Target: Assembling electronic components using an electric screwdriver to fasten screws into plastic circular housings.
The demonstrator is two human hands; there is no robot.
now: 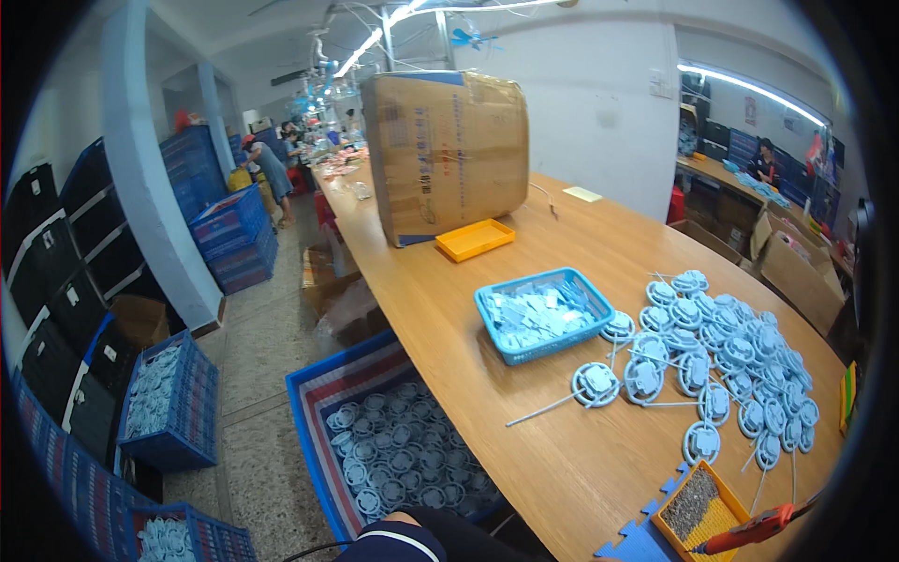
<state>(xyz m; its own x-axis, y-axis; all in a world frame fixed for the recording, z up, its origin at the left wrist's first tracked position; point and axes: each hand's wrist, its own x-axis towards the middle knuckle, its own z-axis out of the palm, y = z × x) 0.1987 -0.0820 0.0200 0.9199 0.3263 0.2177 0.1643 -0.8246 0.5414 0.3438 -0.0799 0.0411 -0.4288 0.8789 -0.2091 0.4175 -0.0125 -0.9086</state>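
Observation:
Neither of my hands shows; only dark cloth with a white stripe (398, 539) and a sliver of skin come in at the lower edge. Nearest to me on the table, an orange tray (726, 496) holds a heap of small dark screws (691, 501). A red electric screwdriver (749, 531) reaches over that tray from the right. Beyond it spreads a pile of light-blue round plastic parts (721, 351), several with thin rods. One such part (595, 384) lies apart, its rod pointing left. A blue basket (552, 347) holds small flat light-blue pieces.
A large cardboard box (449, 155) stands on the far table, with a yellow tray (476, 240) before it. Left of the table, a lined blue crate (314, 421) holds many round parts. Blue crates (169, 403) line the aisle, where a person (267, 173) bends over.

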